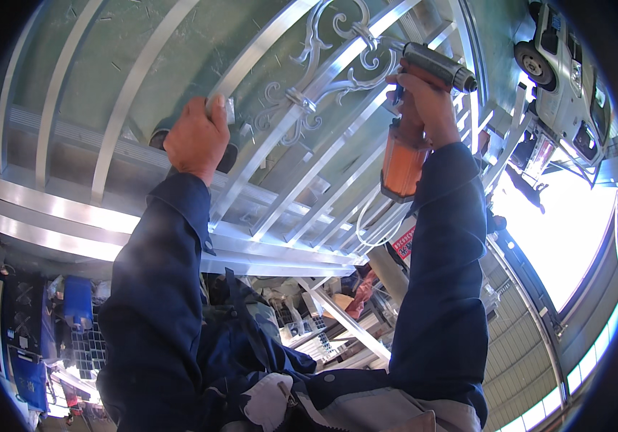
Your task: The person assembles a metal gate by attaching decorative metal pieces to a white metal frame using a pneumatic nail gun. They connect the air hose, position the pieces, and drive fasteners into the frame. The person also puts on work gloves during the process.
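Note:
My left hand [197, 138] is closed around one silver bar [255, 54] of a metal railing, its thumb lying along the bar and its other fingers mostly hidden. In my right hand [427, 101] is a pistol-shaped power tool [404, 162] with a grey barrel and an orange block at its base. I grip it by the handle, and the barrel lies across above the bars at the right. Between my hands, a silver scrollwork ornament [300, 99] sits on the bars. A pale cable or hose [366, 227] loops below the tool.
A wide silver rail [57, 209] crosses in front of me beneath the bars. Blue bins [77, 301] and clutter stand at the lower left. A parked vehicle [564, 79] shows at the upper right, beside a bright opening. Small scraps lie on the green floor [172, 43].

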`<state>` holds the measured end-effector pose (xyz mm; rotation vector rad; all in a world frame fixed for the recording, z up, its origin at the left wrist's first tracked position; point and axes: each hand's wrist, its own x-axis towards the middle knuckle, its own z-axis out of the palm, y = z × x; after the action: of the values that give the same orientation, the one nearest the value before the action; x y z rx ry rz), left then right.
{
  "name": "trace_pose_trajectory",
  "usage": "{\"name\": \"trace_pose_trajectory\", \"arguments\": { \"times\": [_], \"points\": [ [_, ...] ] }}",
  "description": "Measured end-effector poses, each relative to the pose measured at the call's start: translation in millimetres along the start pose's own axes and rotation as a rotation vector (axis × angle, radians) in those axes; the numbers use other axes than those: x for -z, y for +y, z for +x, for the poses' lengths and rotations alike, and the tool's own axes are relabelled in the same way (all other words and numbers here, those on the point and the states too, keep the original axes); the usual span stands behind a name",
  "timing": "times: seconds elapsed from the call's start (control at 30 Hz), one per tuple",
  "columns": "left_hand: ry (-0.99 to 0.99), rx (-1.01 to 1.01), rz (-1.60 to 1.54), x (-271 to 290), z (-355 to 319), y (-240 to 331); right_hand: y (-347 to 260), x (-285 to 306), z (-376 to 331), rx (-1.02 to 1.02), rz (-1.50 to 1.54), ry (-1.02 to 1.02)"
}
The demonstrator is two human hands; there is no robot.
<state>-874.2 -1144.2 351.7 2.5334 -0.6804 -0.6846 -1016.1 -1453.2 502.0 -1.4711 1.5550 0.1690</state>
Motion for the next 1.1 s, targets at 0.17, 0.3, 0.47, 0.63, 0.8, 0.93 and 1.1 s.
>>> {"name": "trace_pose_trajectory", "arguments": {
  "times": [0.17, 0.3, 0.47, 0.63, 0.8, 0.93, 1.1],
  "points": [
    [0.01, -0.004, -0.004, -0.6, -0.2, 0.3, -5.7, 3.3, -3.9, 0.003, 0.016, -0.033],
    [0.016, -0.005, -0.013, 0.6, 0.2, 1.4, -11.8, 3.0, -6.7, -0.003, 0.039, -0.014],
    [0.025, -0.013, 0.002, -0.7, -0.3, -0.1, -9.0, 7.9, -5.2, -0.016, 0.051, 0.005],
    [0.043, -0.031, 0.005, 0.1, 0.3, 0.5, -8.6, 9.4, -7.3, -0.019, 0.041, 0.002],
    [0.045, -0.036, 0.003, -0.5, -0.2, 0.4, -6.3, 6.5, -5.6, 0.005, 0.037, -0.021],
    [0.047, -0.04, -0.001, -0.7, 0.2, 0.0, -8.5, 2.4, -8.0, 0.003, 0.027, 0.006],
    [0.043, -0.039, -0.002, -0.7, 0.5, -0.2, -9.9, 1.4, -11.2, -0.011, 0.008, 0.016]
  ]
}}
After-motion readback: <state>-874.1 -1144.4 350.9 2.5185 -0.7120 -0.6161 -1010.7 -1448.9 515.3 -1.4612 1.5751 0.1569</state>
